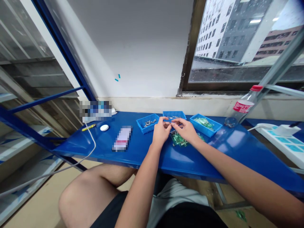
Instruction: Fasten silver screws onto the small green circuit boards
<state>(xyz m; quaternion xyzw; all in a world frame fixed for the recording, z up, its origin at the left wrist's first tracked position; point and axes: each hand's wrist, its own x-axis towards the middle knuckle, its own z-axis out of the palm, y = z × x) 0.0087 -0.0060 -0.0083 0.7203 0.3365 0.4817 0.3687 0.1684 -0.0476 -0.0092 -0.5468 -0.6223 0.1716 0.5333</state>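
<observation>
My left hand (pixel 162 130) and my right hand (pixel 184 128) meet above the blue table, fingertips pinched close together. Whatever sits between the fingers is too small and covered to name. Just below my right hand lies a pile of small green circuit boards (pixel 180 140), partly hidden by it. Beyond my hands stands a blue bin (pixel 174 113) with small shiny metal pieces. To the left, another blue bin (pixel 144 129) holds small metal parts. On the right, a third blue bin (pixel 215 129) contains green boards in what looks like clear wrapping.
A blurred-out phone-like object (pixel 122 139), a white oval thing (pixel 104 127) and a yellow-handled tool (pixel 88 127) lie on the left. A plastic bottle (pixel 244 106) stands at the right back near a power strip (pixel 285 139). A pale cable (pixel 91 148) hangs over the left edge.
</observation>
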